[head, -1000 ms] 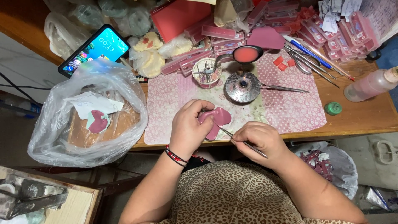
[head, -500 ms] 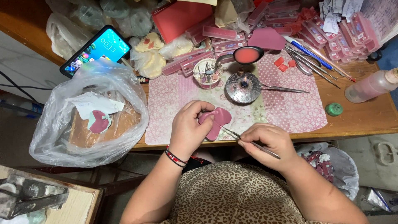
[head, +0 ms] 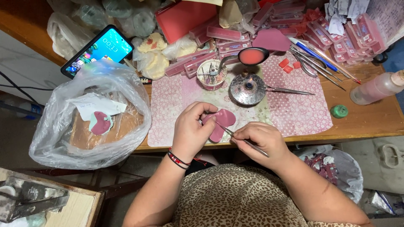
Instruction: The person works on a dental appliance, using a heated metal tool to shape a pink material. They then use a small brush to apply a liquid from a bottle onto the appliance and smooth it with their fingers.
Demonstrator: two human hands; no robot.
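My left hand [head: 191, 133] grips a flat, curved pink wax piece [head: 221, 122] above the near edge of the patterned pink mat [head: 294, 111]. My right hand [head: 261, 140] pinches a thin metal tool [head: 242, 139] like a pen, and its tip touches the pink piece. Just beyond my hands sits a small round metal burner [head: 247, 89] with a slim metal tool [head: 290, 91] lying against it. A spoon holding pink material [head: 251, 56] rests above the burner. A small cup of metal instruments [head: 211, 75] stands to the burner's left.
A clear plastic bag [head: 90, 115] with a cast and paper sits at the left. A phone [head: 97, 50] lies behind it. Pink wax boxes [head: 294, 21], pens [head: 322, 54], a bottle [head: 376, 87] and a green cap [head: 338, 111] crowd the wooden table [head: 378, 120]. A bin bag [head: 336, 170] hangs below right.
My right hand has shifted the metal tool slightly along the pink piece. My left hand keeps holding the piece in the same place.
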